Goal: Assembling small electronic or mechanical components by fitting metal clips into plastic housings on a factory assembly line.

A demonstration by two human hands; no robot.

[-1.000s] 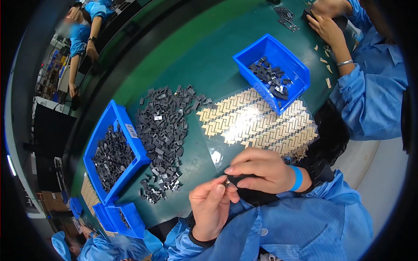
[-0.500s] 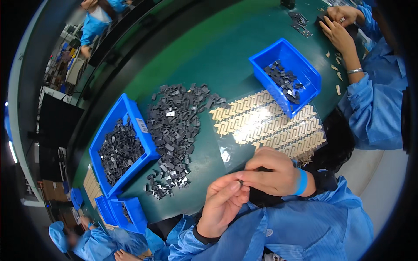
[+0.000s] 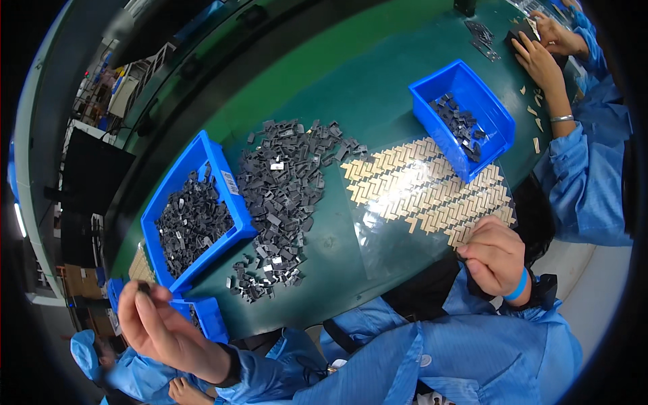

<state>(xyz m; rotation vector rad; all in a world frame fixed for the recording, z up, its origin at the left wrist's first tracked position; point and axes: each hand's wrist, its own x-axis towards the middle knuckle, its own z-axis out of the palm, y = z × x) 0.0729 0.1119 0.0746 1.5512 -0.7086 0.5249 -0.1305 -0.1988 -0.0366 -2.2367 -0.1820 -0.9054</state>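
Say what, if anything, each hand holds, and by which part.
The left hand pinches a small dark piece; which part of it is gripped is too small to tell. Whether the right hand holds anything cannot be told.

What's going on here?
A person in a blue jacket holds a small dark part in the left hand, raised in front of a small blue box. The right hand is at the near edge of the tan pieces; whether it holds anything is unclear. More dark parts lie heaped on the green table beside a larger blue bin. At upper right, a co-worker's hands are on something black.
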